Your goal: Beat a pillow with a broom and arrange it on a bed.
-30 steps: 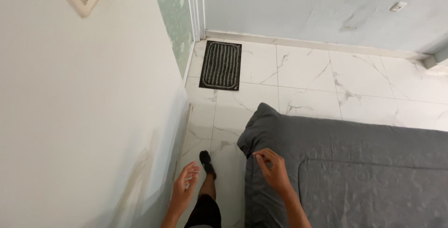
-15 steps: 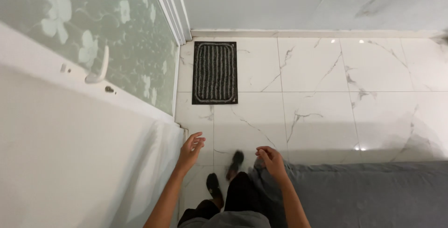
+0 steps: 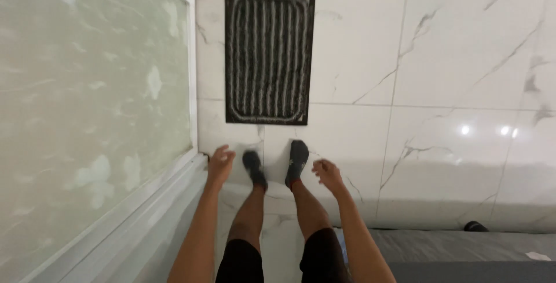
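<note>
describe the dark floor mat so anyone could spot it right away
Start at the white marble-look tiled floor beside the pale green frosted glass panel. Ahead of the person's dark-socked feet lies the black rectangular ribbed mat, the only dark striped patch there.

Evenly and fairly brightly lit from overhead. Small glare spots on the glossy white marble floor [image 3: 463,129] at right, three bright dots of reflected lamps. Soft grey shadow band across the tiles just above the dark mattress edge [image 3: 463,245]. Slightly soft throughout, with motion blur on the left hand [image 3: 220,164] and right hand [image 3: 329,174]. Frosted floral glass door [image 3: 92,115] at left hazy and stretched by wide-angle distortion. Black striped doormat [image 3: 269,57] reasonably crisp.
</note>
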